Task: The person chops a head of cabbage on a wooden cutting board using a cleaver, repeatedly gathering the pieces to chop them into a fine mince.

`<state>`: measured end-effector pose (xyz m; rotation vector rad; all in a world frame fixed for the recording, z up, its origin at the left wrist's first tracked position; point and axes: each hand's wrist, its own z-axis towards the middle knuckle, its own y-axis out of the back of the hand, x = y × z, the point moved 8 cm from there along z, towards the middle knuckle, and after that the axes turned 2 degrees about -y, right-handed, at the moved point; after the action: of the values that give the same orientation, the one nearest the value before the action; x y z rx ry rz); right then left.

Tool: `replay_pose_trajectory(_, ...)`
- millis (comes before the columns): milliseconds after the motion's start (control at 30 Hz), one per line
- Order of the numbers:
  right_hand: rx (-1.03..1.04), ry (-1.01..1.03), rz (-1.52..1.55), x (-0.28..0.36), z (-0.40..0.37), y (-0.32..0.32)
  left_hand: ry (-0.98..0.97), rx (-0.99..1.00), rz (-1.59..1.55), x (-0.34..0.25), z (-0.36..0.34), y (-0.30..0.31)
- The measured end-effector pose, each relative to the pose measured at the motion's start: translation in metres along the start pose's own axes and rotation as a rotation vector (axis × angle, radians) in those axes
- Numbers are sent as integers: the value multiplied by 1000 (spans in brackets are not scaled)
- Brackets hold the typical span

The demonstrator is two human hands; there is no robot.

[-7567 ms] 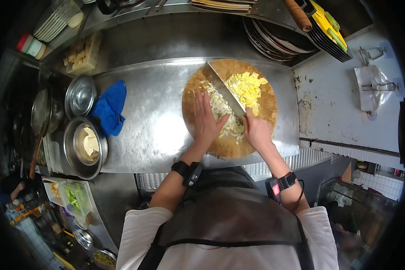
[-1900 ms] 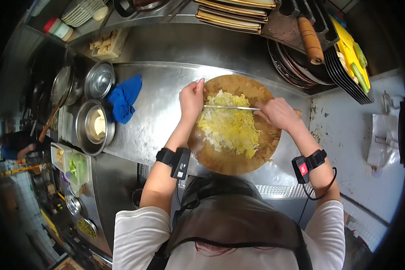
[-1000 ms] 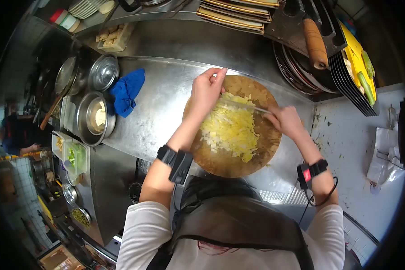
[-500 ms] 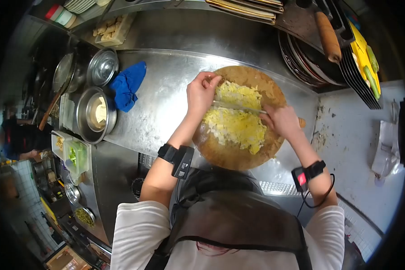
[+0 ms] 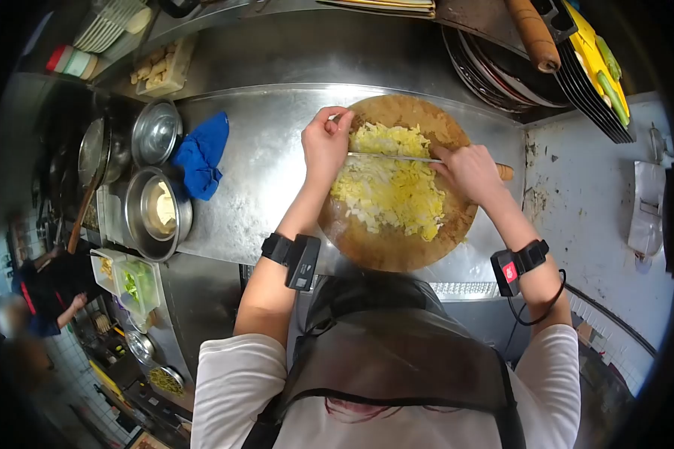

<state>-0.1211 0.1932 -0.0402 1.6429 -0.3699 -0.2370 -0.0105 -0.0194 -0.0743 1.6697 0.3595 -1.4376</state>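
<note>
A round wooden chopping board (image 5: 382,258) bears a spread of finely chopped yellow and white food (image 5: 397,198), which looks like egg. My right hand (image 5: 473,173) is closed round the knife, its wooden handle end (image 5: 505,172) sticking out past the palm. Edge-on, the knife's blade (image 5: 393,156) lies across the chopped pieces, pointing left. At the blade's far end is my left hand (image 5: 326,146), fingers curled and pinched together over the board's left edge. Whether those fingers hold anything is hidden.
A blue cloth (image 5: 202,157) lies on the steel counter (image 5: 254,157) to the left. Beside it stand a metal bowl (image 5: 150,232) with a pale block inside and a metal lid or bowl (image 5: 157,131). Dark plates (image 5: 479,71) stack at the back right. Another person (image 5: 49,292) is at far left.
The knife has shifted toward the far side of the chopped food and lies more level across it. Both hands have moved with it. The whole view has also turned slightly.
</note>
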Motion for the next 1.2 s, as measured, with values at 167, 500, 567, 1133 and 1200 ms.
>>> replay_pose_trajectory(167, -43, -52, -23, -6, -12, -5, 103, 35, 9, -15, -6, 2)
replay_pose_trajectory(500, -38, -10, 88, 25, -51, 17, 144, 177, -202, -13, -42, 6)
replay_pose_trajectory(567, 2, -20, 50, 27, -48, 5, 158, 176, -186, 5, -43, 1)
replay_pose_trajectory(1133, -78, 2, 42, 33, -68, 7, 125, 186, -223, -14, -65, 12)
replay_pose_trajectory(1200, -91, -12, 58, 33, -66, -9, 153, 165, -231, -4, -67, 9)
